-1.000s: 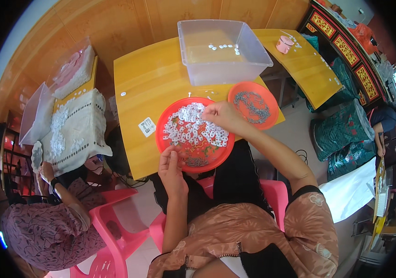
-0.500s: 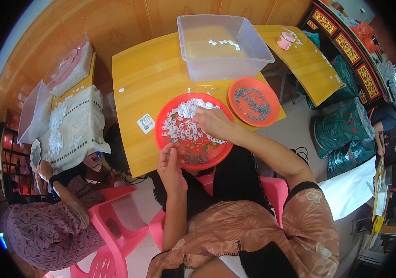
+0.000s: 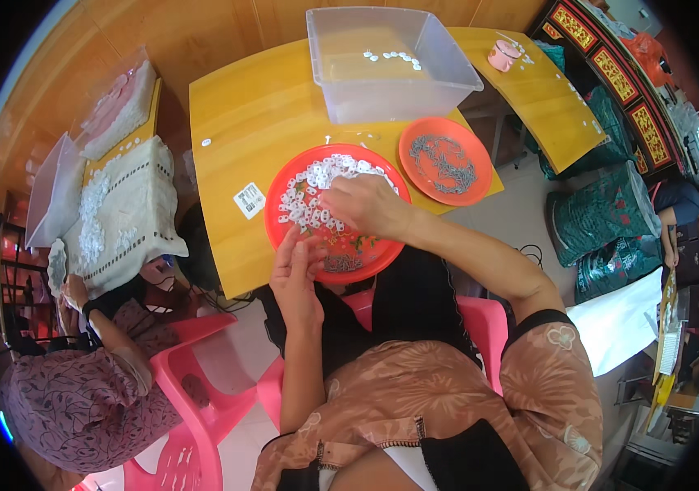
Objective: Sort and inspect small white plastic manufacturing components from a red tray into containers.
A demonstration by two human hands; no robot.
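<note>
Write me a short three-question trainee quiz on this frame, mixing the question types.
1. True or false: the right hand rests on the small white pieces in the large red plate.
2. Multiple choice: what lies in the smaller orange plate? A) white pieces B) grey metal bits C) nothing
3. Fill in: the left hand is at the large red plate's ____ edge, the one closest to the person.

Key: 1 true; 2 B; 3 near. The grey metal bits fill the smaller plate's middle, and the clear plastic tub behind both plates holds only a few white pieces.
</note>
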